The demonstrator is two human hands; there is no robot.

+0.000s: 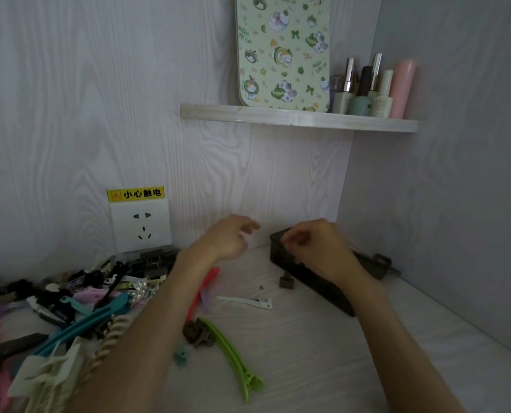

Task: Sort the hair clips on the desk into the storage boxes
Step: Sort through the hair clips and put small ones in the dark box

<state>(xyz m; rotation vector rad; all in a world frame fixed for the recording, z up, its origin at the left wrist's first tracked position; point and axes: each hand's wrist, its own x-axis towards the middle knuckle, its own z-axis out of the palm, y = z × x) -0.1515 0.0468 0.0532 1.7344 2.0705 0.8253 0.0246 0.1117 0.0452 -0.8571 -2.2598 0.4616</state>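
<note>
**Both hands up by the dark box, clips spread on desk**

Right hand sits over the near-left end of the dark storage box, fingers curled in tight at the rim; whether it pinches a clip can't be told, too blurred. Box lies lengthwise along the right wall, w/ a small dark clip on the desk just beside its front side.

Left hand hovers above the desk left of the box, fingers loosely spread, nothing in it.

Most clips lie in a mixed pile at the left, below the wall socket; a long teal clip sticks out of it. Loose in the middle: green clip, brown claw clip touching its upper end, white flat clip, red clip partly under the left forearm, tiny teal clip.

Shelf above holds bottles & a patterned board.
</note>
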